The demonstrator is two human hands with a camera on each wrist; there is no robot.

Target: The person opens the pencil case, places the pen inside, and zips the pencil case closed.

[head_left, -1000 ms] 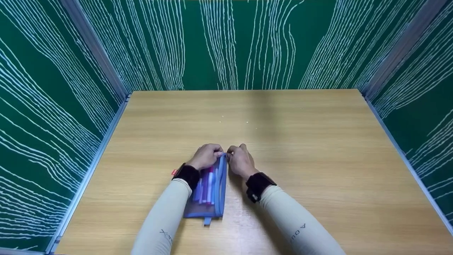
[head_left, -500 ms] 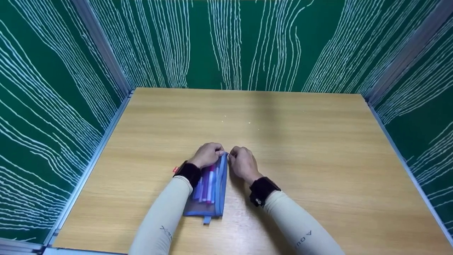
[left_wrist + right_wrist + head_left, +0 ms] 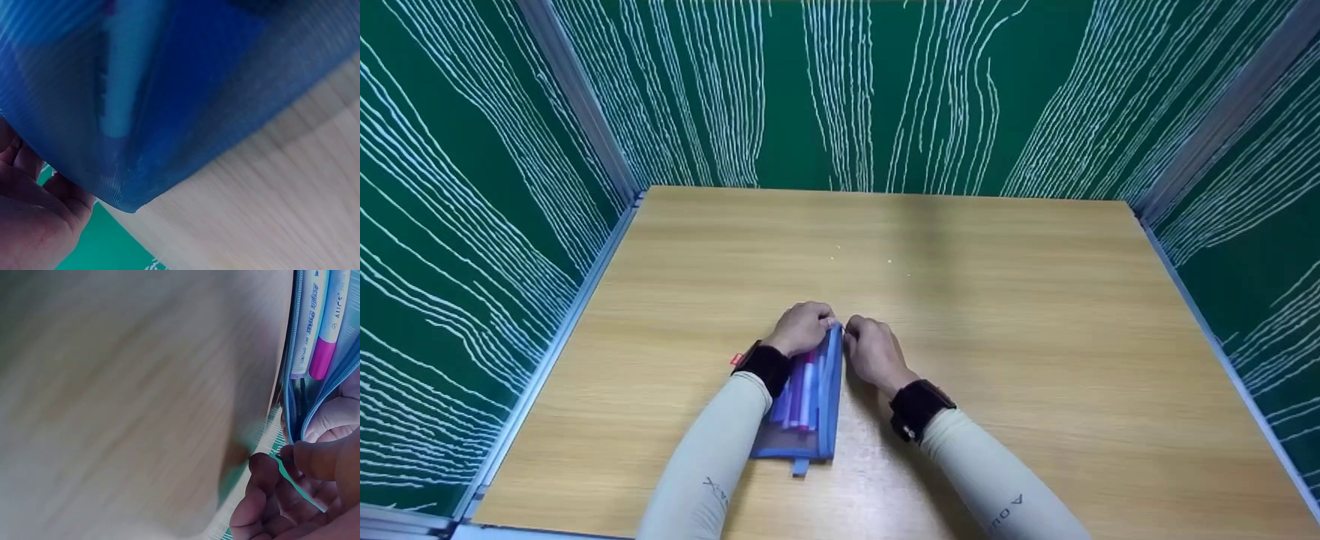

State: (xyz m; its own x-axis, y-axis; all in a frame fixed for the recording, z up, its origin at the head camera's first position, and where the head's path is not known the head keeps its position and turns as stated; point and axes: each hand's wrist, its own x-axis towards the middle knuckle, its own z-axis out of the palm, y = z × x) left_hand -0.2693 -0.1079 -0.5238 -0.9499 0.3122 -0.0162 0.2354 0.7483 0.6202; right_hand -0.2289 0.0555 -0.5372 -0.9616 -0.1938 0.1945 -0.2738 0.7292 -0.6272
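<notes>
A blue mesh zip pencil case [image 3: 791, 444] lies lengthwise on the table, with several markers [image 3: 804, 397] showing through its side. My left hand [image 3: 802, 328] pinches its far top corner between thumb and fingers. Just right of that corner, my right hand [image 3: 876, 352] has its fingers curled, thumb and forefinger pinching the small zipper pull [image 3: 283, 457] at the zip's end. In the right wrist view the blue zip [image 3: 291, 343] is parted, and a marker with a magenta end [image 3: 323, 359] shows inside. The left wrist view shows the mesh side close up, with the left fingers [image 3: 67, 194] at its edge.
The wooden table [image 3: 1005, 300] extends around the case, with a few tiny white specks [image 3: 889, 262] beyond the hands. Green walls [image 3: 787, 97] with white wavy lines stand on three sides. A red tag [image 3: 736, 359] sticks out beside the left wrist.
The head view has shifted slightly. My right hand has moved a little toward me and to the right, staying at the case's far end. The left hand keeps its pinch on the corner.
</notes>
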